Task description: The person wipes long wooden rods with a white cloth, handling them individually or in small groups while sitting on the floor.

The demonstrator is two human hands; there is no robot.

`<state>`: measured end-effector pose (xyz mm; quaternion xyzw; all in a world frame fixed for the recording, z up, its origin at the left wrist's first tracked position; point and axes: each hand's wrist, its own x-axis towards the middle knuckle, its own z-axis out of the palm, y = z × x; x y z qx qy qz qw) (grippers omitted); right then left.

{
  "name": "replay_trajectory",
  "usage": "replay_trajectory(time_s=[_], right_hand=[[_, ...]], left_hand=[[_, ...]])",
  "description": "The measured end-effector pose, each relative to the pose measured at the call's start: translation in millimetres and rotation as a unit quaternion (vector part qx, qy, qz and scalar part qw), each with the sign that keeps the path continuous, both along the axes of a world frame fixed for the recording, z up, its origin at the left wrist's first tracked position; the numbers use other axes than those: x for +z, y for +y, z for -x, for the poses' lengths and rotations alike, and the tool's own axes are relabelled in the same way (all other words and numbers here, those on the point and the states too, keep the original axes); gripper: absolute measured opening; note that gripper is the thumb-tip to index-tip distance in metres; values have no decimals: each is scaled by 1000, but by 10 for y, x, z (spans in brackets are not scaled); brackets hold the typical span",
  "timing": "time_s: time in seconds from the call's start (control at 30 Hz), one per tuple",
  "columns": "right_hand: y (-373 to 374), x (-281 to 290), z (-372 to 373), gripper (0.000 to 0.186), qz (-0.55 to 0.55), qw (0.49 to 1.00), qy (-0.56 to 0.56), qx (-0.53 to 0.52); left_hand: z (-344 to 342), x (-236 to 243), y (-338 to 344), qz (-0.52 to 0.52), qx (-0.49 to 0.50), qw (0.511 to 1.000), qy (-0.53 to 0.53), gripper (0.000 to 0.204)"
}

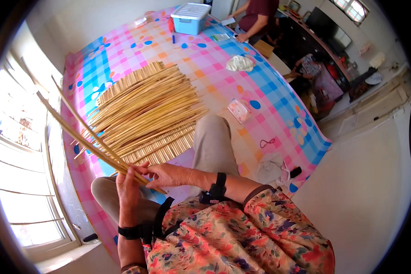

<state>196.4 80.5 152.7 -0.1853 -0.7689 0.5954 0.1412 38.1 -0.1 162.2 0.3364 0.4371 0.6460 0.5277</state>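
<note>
Long dry tan stalks (96, 148), like reeds, slant up to the left in front of me, with their near ends by my lap. My left hand (128, 186) is closed round them near those ends, thumb up. Reaching across from the right, my right hand (166, 175) has its fingers bent against the same stalks beside the left thumb. Some of its fingertips are hidden. Beyond my knees a wide pile of loose stalks (144, 112) lies on a mat of stalks laid side by side (169, 144).
A checked pink and blue sheet (205, 77) lies under everything. On it are a blue lidded box (189, 20), a white cloth (240, 64), a tissue pack (239, 111) and a pale cap (273, 168). A barred window (25, 192) is close at left. Another person (255, 20) sits at the far edge.
</note>
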Motion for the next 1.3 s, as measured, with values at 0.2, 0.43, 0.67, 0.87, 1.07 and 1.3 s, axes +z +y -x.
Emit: replay_trajectory(time_s=[0.2,0.43,0.67,0.87,1.07,1.3], right_hand=[[751,287,-1438,26,108,897,187,-386],[371,-1364,-4025,24,225,594,41,-772],[-789,-2820,-4508,18,-35,691,-577,-435],[-597,-3374,-4064,35,61,604,-313,-731],[-39,-3316,-4115,39,65,561,-331,-756],[48,-3973,-4614,18,-129,621,-338,-695]], left_hand=[[482,138,-161,58,64,996,18,14],[895,11,-368,70,103,990,-59,11],[896,-21,-370,131,149,980,35,14],[939,-27,-325,172,190,964,66,14],[920,-12,-403,192,225,952,78,15],[793,97,-366,199,211,953,93,14]])
